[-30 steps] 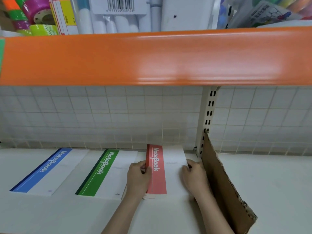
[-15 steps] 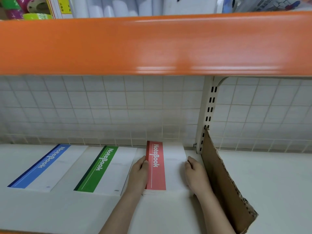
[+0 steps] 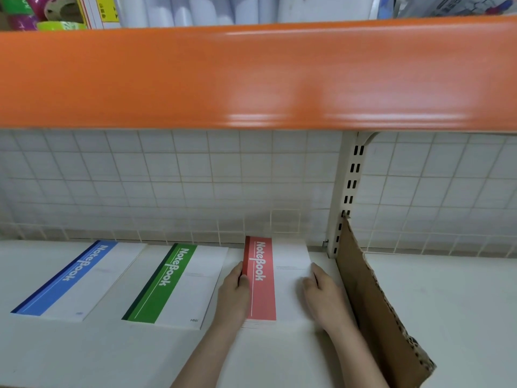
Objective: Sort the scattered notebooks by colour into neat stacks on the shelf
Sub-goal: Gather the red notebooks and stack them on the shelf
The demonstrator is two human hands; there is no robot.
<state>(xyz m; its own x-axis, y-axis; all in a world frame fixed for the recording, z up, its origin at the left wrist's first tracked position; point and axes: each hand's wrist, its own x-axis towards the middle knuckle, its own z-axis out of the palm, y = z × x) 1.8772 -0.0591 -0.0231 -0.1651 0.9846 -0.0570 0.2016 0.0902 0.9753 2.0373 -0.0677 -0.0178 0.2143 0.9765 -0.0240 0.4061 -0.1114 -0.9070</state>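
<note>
Three notebook stacks lie side by side on the white shelf (image 3: pixel 279 359): blue (image 3: pixel 70 278) at the left, green (image 3: pixel 167 284) in the middle, red (image 3: pixel 261 278) at the right. My left hand (image 3: pixel 233 295) presses with straight fingers against the red stack's left edge, by the spine. My right hand (image 3: pixel 321 295) presses flat against that stack's right edge. The red stack sits squared between my two hands and holds several notebooks.
A brown cardboard divider (image 3: pixel 375 303) stands on edge just right of my right hand, leaning on the slotted upright (image 3: pixel 347 191). A white wire grid (image 3: pixel 167 177) backs the shelf. The orange upper shelf edge (image 3: pixel 251 77) overhangs closely, with tape rolls and stationery on it.
My left thumb has come off the red cover, and both hands now lie flat along the stack's sides. The stack has slid a little toward the back grid.
</note>
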